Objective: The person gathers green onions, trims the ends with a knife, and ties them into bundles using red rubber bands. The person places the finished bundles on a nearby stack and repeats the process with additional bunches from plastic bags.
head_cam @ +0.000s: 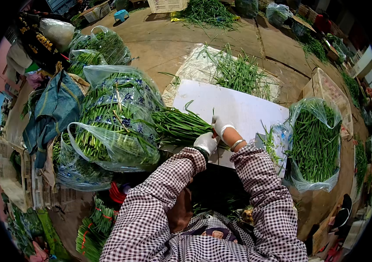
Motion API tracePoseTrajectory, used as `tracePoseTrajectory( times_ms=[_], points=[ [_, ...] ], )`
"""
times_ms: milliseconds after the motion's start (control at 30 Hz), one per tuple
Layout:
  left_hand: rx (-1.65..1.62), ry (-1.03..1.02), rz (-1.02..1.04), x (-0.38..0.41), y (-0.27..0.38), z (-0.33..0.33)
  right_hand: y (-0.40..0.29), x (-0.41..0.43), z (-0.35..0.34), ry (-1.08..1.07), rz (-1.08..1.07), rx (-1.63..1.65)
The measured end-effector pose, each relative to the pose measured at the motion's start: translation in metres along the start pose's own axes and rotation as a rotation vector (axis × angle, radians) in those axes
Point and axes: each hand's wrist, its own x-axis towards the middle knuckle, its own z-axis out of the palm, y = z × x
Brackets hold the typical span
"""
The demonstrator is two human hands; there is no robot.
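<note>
A bunch of long green leafy stalks (184,126), likely garlic chives, lies across the left part of a white board (235,101). My left hand (207,142), in a whitish glove, closes round the bunch near its right end. Just above and to the right, my right hand (223,126), gloved too, has its fingers at that same end; what its fingertips hold is hidden. A large clear plastic bag of green stalks (117,114) stands left of the board. Loose trimmings (271,144) and crumpled plastic lie at the board's right side.
An open plastic bag packed with green stalks (315,144) stands at the right, before a plastic crate (331,95). Beyond the board, loose stalks (238,72) lie on a pale sack (192,65). Red-banded bundles (89,235) are at lower left. A person (323,23) is far off at upper right.
</note>
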Motion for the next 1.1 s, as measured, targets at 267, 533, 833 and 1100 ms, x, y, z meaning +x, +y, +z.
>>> tracePoseTrajectory(
  times_ms=[267, 533, 833, 1100],
  points=[
    [0.201, 0.251, 0.297, 0.011, -0.023, 0.012, 0.023, -0.016, 0.03, 0.537, -0.168, 0.097],
    [0.609, 0.269, 0.317, 0.019, -0.004, -0.022, 0.037, -0.055, 0.051, 0.82, -0.391, -0.008],
    [0.645, 0.621, 0.69, 0.034, 0.018, -0.01, 0.053, -0.119, 0.058, 0.719, -0.646, 0.006],
    [1.034, 0.128, 0.573, 0.001, 0.033, 0.029, 0.142, -0.187, 0.057, 0.627, 0.321, -0.137]
  ],
)
